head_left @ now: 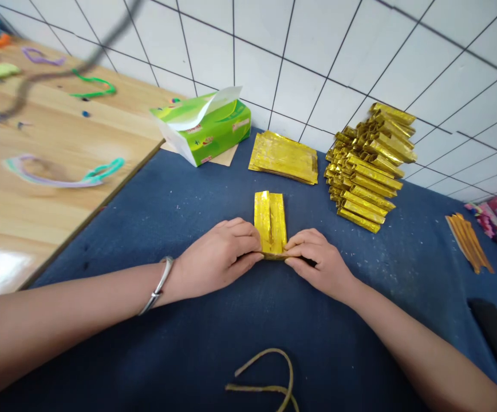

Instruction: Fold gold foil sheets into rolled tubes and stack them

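Note:
A strip of gold foil paper, folded lengthwise into two side-by-side flaps, lies on the dark blue table cover in front of me. My left hand, with a silver bangle at the wrist, pinches its near left corner between thumb and fingers. On the near right corner, my right hand pinches in the same way. The near edge between the two hands is turned up in a narrow fold. Beyond it rests a flat stack of gold foil sheets. To the right is a tall pile of folded gold foil pieces.
A green tissue box stands at the back left against the tiled wall. A cord lies at the near edge. Orange strips and a black object are at the right. A wooden table with coloured loops adjoins on the left.

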The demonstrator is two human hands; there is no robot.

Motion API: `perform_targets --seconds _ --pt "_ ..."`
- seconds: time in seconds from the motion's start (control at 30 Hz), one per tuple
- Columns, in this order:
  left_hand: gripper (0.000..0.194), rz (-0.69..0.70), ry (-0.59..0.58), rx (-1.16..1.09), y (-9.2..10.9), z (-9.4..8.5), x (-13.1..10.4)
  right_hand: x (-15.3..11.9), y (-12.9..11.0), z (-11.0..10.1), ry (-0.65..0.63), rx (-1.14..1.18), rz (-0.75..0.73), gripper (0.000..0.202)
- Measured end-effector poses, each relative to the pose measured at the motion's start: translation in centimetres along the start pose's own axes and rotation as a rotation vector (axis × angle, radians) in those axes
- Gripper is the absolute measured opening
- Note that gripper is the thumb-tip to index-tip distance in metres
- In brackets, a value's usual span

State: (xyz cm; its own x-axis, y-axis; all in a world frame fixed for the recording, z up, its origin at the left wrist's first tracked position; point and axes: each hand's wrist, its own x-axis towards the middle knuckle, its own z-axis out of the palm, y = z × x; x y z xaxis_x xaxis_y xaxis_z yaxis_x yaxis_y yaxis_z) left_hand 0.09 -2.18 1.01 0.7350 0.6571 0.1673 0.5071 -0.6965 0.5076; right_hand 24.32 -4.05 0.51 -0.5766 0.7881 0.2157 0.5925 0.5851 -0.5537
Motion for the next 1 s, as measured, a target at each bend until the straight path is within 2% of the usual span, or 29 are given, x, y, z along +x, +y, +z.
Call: perform_targets --seconds 0.17,0.6,0.77,1.0 --pt "0.024 -0.007 0.016 -0.004 -0.2 0.3 -0.1 0.0 -0.1 0.1 0.017 0.043 0.050 0.010" --pt "0.019 0.026 0.052 0.023 0.0 0.6 -0.3 0.1 -0.6 0.7 0.043 -0.052 0.067 0.008" --pt "0.022 -0.017 0.056 0.016 -0.1 0.7 0.1 0.4 -1.1 0.7 0.077 -0.065 0.080 0.007" --pt "0.015 -0.087 0.055 -0.008 0.0 0.8 0.5 0.7 -1.3 0.9 0.054 -0.141 0.136 0.005"
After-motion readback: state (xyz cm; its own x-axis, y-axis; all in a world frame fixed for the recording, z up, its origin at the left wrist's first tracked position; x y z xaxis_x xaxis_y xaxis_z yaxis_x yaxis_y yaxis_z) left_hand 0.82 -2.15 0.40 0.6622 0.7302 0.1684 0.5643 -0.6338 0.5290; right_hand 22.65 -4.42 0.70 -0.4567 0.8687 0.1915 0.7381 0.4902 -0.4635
